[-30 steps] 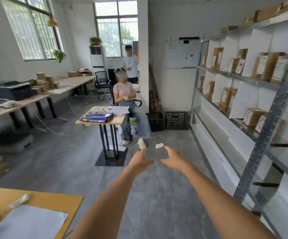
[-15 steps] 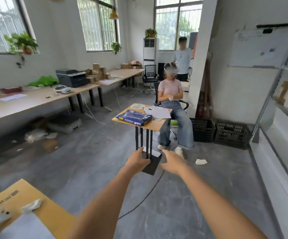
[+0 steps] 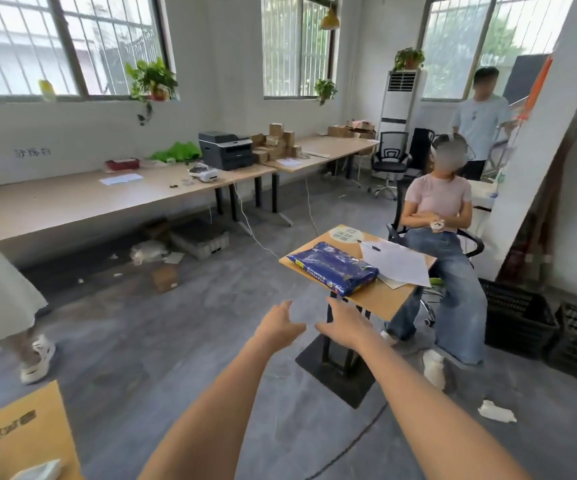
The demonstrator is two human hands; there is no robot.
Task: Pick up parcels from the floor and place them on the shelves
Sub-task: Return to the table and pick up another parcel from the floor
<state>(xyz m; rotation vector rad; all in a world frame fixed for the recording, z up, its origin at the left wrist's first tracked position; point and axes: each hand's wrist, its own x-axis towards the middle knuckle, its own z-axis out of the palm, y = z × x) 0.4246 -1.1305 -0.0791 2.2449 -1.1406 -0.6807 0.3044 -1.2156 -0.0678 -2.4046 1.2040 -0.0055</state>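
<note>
Head view: left hand (image 3: 280, 327) and right hand (image 3: 344, 329) at frame centre, fingers spread, empty. Brown parcel (image 3: 165, 277) on floor centre-left, unpicked; shelves out of sight.

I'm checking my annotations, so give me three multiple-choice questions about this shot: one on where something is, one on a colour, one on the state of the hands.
1. Where does the blue packet lie? A on the small table B on the floor C on the long desk
2. What colour is the printer? A white B dark grey C green
3. What do the left hand and right hand hold? A a parcel B paper C nothing

A: it rests on the tabletop. B: its casing is dark. C: both palms are open and empty.
</note>
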